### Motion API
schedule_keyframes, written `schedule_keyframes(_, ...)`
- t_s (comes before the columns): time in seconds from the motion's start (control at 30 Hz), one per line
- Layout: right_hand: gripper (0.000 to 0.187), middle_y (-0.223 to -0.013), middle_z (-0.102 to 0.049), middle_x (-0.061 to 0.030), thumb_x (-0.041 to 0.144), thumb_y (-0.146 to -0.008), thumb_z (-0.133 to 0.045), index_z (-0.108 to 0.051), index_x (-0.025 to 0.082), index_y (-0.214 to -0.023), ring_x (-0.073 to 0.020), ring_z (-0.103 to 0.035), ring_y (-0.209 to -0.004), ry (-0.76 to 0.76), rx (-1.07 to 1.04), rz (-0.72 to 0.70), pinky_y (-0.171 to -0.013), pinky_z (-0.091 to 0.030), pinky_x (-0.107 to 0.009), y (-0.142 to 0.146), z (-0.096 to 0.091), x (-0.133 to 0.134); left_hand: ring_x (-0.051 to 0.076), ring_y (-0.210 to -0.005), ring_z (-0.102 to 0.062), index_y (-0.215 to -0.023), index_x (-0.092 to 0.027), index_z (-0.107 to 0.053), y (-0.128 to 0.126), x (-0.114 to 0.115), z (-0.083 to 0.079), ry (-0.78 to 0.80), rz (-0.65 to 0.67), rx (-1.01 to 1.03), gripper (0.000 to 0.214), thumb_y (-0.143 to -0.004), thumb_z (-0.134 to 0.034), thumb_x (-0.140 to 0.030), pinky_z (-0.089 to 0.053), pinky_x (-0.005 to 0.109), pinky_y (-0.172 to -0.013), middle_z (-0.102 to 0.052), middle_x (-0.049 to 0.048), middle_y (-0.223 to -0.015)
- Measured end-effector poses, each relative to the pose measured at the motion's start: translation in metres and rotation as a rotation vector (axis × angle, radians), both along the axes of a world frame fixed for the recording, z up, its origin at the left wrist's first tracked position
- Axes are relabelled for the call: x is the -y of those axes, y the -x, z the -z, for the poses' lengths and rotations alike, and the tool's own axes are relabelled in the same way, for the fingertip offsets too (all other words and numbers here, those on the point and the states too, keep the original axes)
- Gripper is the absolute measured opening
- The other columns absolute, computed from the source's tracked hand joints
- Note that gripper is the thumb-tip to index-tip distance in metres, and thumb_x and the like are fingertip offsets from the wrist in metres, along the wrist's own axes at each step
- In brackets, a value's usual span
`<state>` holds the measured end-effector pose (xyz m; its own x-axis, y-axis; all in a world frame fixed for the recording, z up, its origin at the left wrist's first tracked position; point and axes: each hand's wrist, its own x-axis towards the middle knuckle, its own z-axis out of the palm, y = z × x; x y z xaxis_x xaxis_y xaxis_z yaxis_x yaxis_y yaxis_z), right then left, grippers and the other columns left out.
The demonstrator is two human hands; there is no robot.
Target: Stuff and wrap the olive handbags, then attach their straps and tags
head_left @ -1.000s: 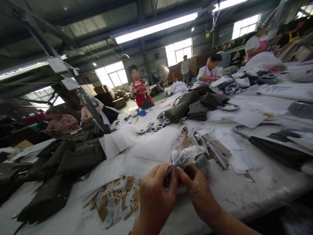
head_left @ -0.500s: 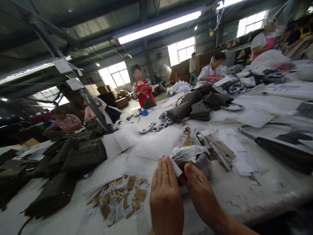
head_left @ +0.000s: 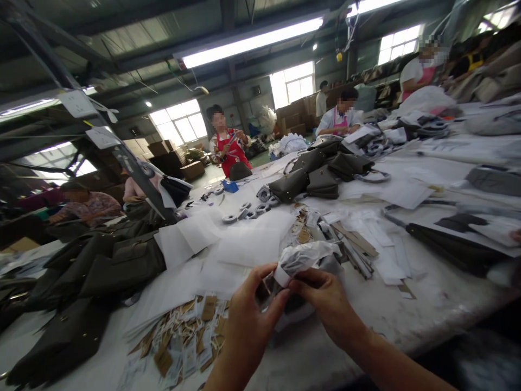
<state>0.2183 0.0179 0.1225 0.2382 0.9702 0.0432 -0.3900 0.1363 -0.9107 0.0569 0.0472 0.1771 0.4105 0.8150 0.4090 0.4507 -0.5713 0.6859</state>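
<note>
Both my hands are at a bundle in crumpled white and grey wrapping (head_left: 306, 258) near the table's front edge. My left hand (head_left: 251, 315) curves round its left side, with fingers and thumb closed on a folded white paper strip (head_left: 282, 275). On the other side my right hand (head_left: 331, 304) pinches the strip's lower right end between thumb and fingers. What lies inside the bundle is mostly hidden. Left of my left hand is a pile of brown and clear hang tags (head_left: 185, 339). White paper sheets (head_left: 248, 244) lie just beyond my hands.
Dark handbags (head_left: 122, 266) are heaped on the left, others (head_left: 313, 174) lie further back. Card strips (head_left: 356, 239) lie right of the bundle. A dark bag (head_left: 451, 252) rests at right. A slanted metal post (head_left: 138, 174) rises at left. Several people work around the table.
My left hand has turned from flat against the white paper to gripping it with thumb and fingers. My right hand has moved in to pinch it. The view has shifted slightly right.
</note>
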Motion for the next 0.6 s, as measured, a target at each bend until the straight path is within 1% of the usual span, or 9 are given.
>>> schedule_keyframes(0.17, 0.031, -0.074, -0.075, -0.0048, 0.046, -0.076, -0.079, -0.082, 0.019, -0.091, -0.0218, -0.068, -0.073, -0.063, 0.068, -0.073, -0.076, -0.054, -0.035, 0.002, 0.002, -0.001, 0.021, -0.091, -0.072, -0.11, -0.026, -0.069, -0.002, 0.001, 0.017, -0.092, -0.109, 0.033, 0.03, -0.081, -0.071, -0.034, -0.057, 0.029, -0.079, -0.076, 0.0025, -0.104)
schedule_keyframes(0.27, 0.031, -0.073, -0.074, -0.0044, 0.047, -0.08, -0.075, -0.081, 0.019, -0.091, -0.0198, -0.067, -0.063, -0.086, 0.218, -0.148, -0.065, -0.052, -0.032, -0.019, 0.007, 0.002, 0.019, -0.082, -0.072, -0.108, -0.027, -0.07, 0.001, 0.0, 0.026, -0.176, -0.197, 0.029, 0.033, -0.076, -0.073, -0.032, -0.057, 0.028, -0.076, -0.076, 0.0007, -0.098)
schedule_keyframes(0.3, 0.032, -0.071, -0.073, -0.0045, 0.048, -0.081, -0.074, -0.08, 0.018, -0.088, -0.0189, -0.065, -0.058, -0.088, 0.285, -0.129, -0.061, -0.051, -0.031, -0.032, 0.01, 0.003, 0.019, -0.08, -0.071, -0.108, -0.026, -0.07, 0.003, -0.002, 0.028, -0.188, -0.232, 0.038, 0.033, -0.076, -0.073, -0.033, -0.057, 0.028, -0.076, -0.076, 0.0006, -0.098)
schedule_keyframes(0.33, 0.034, -0.068, -0.072, -0.0044, 0.051, -0.082, -0.072, -0.079, 0.017, -0.083, -0.0184, -0.063, -0.055, -0.083, 0.353, -0.054, -0.059, -0.049, -0.031, -0.05, 0.014, 0.001, 0.019, -0.079, -0.071, -0.108, -0.026, -0.07, 0.005, -0.004, 0.03, -0.188, -0.268, 0.051, 0.033, -0.076, -0.073, -0.035, -0.056, 0.027, -0.074, -0.076, 0.0007, -0.097)
schedule_keyframes(0.4, 0.043, -0.059, -0.067, -0.0038, 0.057, -0.086, -0.063, -0.075, 0.017, -0.074, -0.0192, -0.062, -0.055, -0.031, 0.503, 0.223, -0.063, -0.05, -0.032, -0.091, 0.026, -0.008, 0.018, -0.077, -0.07, -0.109, -0.025, -0.07, 0.009, -0.01, 0.032, -0.151, -0.341, 0.086, 0.037, -0.075, -0.074, -0.04, -0.055, 0.025, -0.07, -0.076, 0.0008, -0.095)
schedule_keyframes(0.47, 0.048, -0.072, -0.072, -0.0067, 0.056, -0.093, -0.05, -0.075, 0.018, -0.08, -0.0223, -0.067, -0.074, 0.116, 0.707, 0.545, -0.079, -0.05, -0.034, -0.136, 0.041, -0.026, 0.017, -0.075, -0.069, -0.111, -0.024, -0.07, 0.012, -0.015, 0.033, -0.08, -0.405, 0.132, 0.043, -0.073, -0.076, -0.045, -0.054, 0.024, -0.065, -0.075, 0.0011, -0.093)
schedule_keyframes(0.5, 0.045, -0.09, -0.075, -0.008, 0.053, -0.095, -0.045, -0.075, 0.02, -0.09, -0.0235, -0.068, -0.089, 0.225, 0.844, 0.567, -0.086, -0.049, -0.034, -0.155, 0.049, -0.038, 0.017, -0.075, -0.069, -0.112, -0.024, -0.07, 0.012, -0.018, 0.032, -0.044, -0.432, 0.162, 0.046, -0.072, -0.077, -0.047, -0.053, 0.023, -0.065, -0.075, 0.0012, -0.093)
schedule_keyframes(0.53, 0.04, -0.104, -0.074, -0.0101, 0.05, -0.093, -0.049, -0.076, 0.019, -0.096, -0.0258, -0.066, -0.101, 0.274, 0.892, 0.564, -0.092, -0.046, -0.035, -0.172, 0.057, -0.051, 0.017, -0.076, -0.069, -0.112, -0.023, -0.07, 0.013, -0.02, 0.032, -0.014, -0.453, 0.197, 0.049, -0.072, -0.077, -0.049, -0.053, 0.023, -0.065, -0.075, 0.0014, -0.094)
schedule_keyframes(0.6, 0.033, -0.119, -0.07, -0.0131, 0.046, -0.087, -0.06, -0.077, 0.018, -0.092, -0.0289, -0.059, -0.118, 0.341, 0.964, 0.522, -0.101, -0.041, -0.037, -0.194, 0.071, -0.075, 0.018, -0.079, -0.068, -0.114, -0.023, -0.069, 0.012, -0.022, 0.03, 0.026, -0.495, 0.252, 0.052, -0.071, -0.077, -0.052, -0.054, 0.024, -0.068, -0.074, 0.0016, -0.097)
